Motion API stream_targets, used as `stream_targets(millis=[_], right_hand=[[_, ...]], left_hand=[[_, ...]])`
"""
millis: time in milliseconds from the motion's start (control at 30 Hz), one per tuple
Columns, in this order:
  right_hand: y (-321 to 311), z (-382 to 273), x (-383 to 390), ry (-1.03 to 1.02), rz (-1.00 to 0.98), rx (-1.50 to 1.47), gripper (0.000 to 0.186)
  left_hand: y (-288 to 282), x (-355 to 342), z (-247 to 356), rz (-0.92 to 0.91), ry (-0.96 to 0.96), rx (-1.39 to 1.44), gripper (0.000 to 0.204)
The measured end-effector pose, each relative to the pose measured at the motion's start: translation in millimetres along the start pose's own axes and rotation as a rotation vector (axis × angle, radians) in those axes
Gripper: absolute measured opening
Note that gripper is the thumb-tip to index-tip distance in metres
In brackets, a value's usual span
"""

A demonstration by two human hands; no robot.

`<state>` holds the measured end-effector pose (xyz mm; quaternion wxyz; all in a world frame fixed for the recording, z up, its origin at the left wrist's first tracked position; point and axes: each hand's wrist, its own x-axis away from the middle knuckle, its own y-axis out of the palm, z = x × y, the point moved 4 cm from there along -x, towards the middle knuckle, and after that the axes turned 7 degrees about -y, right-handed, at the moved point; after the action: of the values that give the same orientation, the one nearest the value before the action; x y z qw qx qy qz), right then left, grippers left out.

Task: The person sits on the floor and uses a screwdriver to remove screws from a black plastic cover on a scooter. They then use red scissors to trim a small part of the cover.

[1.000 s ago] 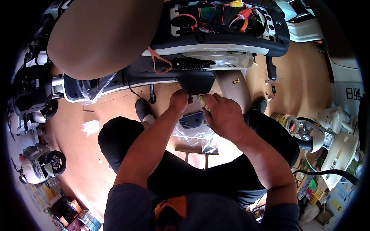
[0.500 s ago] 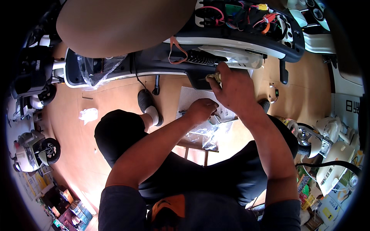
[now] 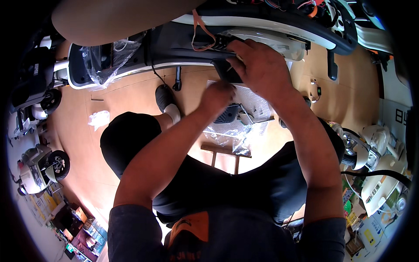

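Note:
A scooter body (image 3: pixel 172 49) with dark and white panels lies across the space in front of me. My right hand (image 3: pixel 265 70) reaches to the black coiled spring (image 3: pixel 221 42) on it, fingers bent inward around something mostly hidden. A thin metal piece shows by the thumb, over the dark flap (image 3: pixel 227 75) at the scooter's near edge. Lower and to the left, my left hand (image 3: pixel 217 99) is curled and slightly blurred; what its fingertips pinch, if anything, is hidden. Just beneath it, a black ribbed part (image 3: pixel 228 114) lies on bubble wrap (image 3: pixel 258 101).
An orange strap (image 3: pixel 197 28) loops over the scooter near the spring. Clear plastic film (image 3: pixel 242 140) hangs off a small wooden stand (image 3: pixel 218 150) between my knees. Other scooters (image 3: pixel 37 170) stand at the left, with scooter parts (image 3: pixel 377 187) at the right.
My left hand has moved up and left, uncovering the black ribbed part. My right hand has shifted up with the view; the pale yellowish thing seen in its fingers is now hidden.

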<state>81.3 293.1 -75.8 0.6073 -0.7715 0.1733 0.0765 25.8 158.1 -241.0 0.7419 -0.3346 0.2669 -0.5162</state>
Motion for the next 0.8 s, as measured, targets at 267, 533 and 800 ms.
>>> stream_targets(millis=[267,533,800], right_hand=[[-0.1,-10.5,1.4,-0.040,0.084,0.053,0.030],[-10.9,-8.0,-2.6,0.367,-0.351,0.137,0.029],[-8.7,-14.4,-3.9,-0.037,-0.089,0.114,0.027]], left_hand=[[15.8,55.3,103.1,-0.798,-0.188,0.087,0.031],[-9.2,60.2,132.6,-0.809,-0.067,0.072,0.035],[-16.2,79.5,164.2,-1.024,0.178,-0.147,0.022]])
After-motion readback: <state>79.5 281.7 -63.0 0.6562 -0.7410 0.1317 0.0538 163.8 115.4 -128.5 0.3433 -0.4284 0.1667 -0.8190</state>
